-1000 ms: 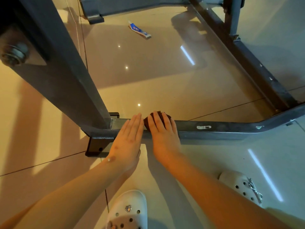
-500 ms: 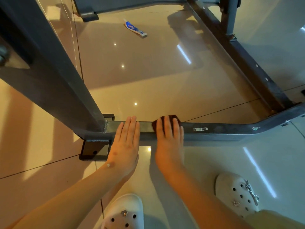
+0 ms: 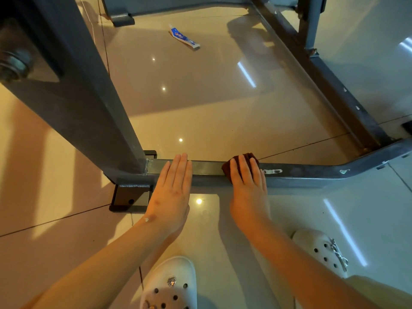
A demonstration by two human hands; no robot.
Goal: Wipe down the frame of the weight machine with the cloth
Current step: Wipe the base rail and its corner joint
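- The dark red cloth (image 3: 244, 157) is found on the low crossbar (image 3: 301, 172) of the frame. It is pressed flat under the right hand (image 3: 247, 188), whose fingers are laid straight, not curled round it.
- The left hand (image 3: 171, 190) is rested flat on the same bar, fingers straight and together, near the upright post (image 3: 89, 108); nothing is held.
- Risk: being pressed rather than gripped, the cloth could be pushed off the narrow bar onto the floor (image 3: 200, 108).
- Risk: the white flecks (image 3: 272, 171) just beside the cloth may be passed over if dried hard.
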